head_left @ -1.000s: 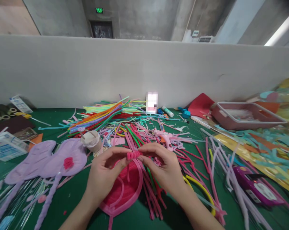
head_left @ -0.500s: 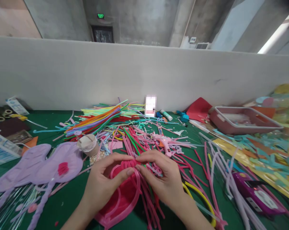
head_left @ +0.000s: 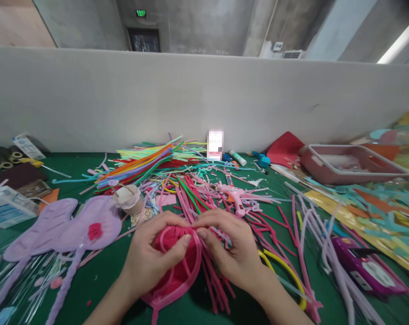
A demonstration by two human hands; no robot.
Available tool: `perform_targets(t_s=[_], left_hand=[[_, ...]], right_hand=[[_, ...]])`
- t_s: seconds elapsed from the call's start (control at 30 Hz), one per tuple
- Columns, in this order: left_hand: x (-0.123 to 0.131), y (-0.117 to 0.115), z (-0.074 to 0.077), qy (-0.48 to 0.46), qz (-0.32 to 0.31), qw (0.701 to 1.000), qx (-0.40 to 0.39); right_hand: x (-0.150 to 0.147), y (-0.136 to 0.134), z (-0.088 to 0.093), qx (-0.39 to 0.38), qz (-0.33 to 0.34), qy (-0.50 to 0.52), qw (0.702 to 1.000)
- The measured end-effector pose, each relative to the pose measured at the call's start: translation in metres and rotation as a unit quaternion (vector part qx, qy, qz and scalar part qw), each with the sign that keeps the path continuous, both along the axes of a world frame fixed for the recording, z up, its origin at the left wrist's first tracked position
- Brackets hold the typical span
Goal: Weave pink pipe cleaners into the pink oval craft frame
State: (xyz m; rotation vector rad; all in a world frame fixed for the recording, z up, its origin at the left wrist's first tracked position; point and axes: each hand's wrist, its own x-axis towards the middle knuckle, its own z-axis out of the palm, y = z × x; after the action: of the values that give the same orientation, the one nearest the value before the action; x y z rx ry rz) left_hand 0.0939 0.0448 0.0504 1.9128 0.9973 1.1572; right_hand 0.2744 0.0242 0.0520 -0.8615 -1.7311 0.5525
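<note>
In front of me is a pink pipe-cleaner frame (head_left: pixel 182 291), rounded with a pointed lower end and a red inside. A row of tight pink loops crosses its top. My left hand (head_left: pixel 153 257) is closed on the upper left of it, thumb over the loops. At the top right edge, the fingertips of my right hand (head_left: pixel 233 250) pinch the pink pipe cleaner, touching my left fingertips. What lies exactly between the fingertips is hidden. Loose pink pipe cleaners (head_left: pixel 216 289) lie under and beside the frame.
Left lies a lilac pipe-cleaner shape (head_left: pixel 68 221) with a pink coil. A paper cup (head_left: pixel 129 201), a multicoloured pipe-cleaner bundle (head_left: pixel 139 169) and a pink glue gun (head_left: pixel 238 198) are beyond my hands. At right are a purple device (head_left: pixel 367 266) and a pink bin (head_left: pixel 353 174).
The frame has tilted slightly, and my left thumb has shifted up and right over the loops. Both hands stay together at its top. The camera view has moved a little.
</note>
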Motion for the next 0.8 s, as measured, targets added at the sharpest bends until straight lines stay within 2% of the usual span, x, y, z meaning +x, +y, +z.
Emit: perform_targets(t_s=[0.13,0.3,0.47,0.57,0.67,0.73,0.8], left_hand=[[-0.001,-0.003,0.005,0.005,-0.016,1.000,-0.021],[0.001,-0.004,0.012,-0.029,-0.067,0.986,-0.151],[0.004,0.000,0.012,0.033,-0.060,0.990,-0.122],[0.001,0.000,0.010,0.038,-0.078,0.988,-0.128],[-0.002,0.000,0.010,0.021,-0.082,0.986,-0.141],[-0.004,0.000,0.010,0.006,-0.085,0.986,-0.144],[-0.004,0.000,0.009,-0.017,-0.086,0.985,-0.148]], right_hand=[[0.002,-0.001,0.002,-0.011,-0.013,0.001,1.000],[0.005,-0.002,0.005,0.016,-0.005,-0.016,1.000],[0.004,-0.002,0.003,0.015,0.001,-0.044,0.999],[0.002,-0.002,0.004,-0.040,0.001,-0.024,0.999],[-0.001,-0.003,0.007,-0.132,0.005,0.017,0.991],[-0.002,-0.002,0.007,-0.218,0.026,0.069,0.973],[-0.004,-0.001,0.006,-0.321,0.065,0.143,0.934]])
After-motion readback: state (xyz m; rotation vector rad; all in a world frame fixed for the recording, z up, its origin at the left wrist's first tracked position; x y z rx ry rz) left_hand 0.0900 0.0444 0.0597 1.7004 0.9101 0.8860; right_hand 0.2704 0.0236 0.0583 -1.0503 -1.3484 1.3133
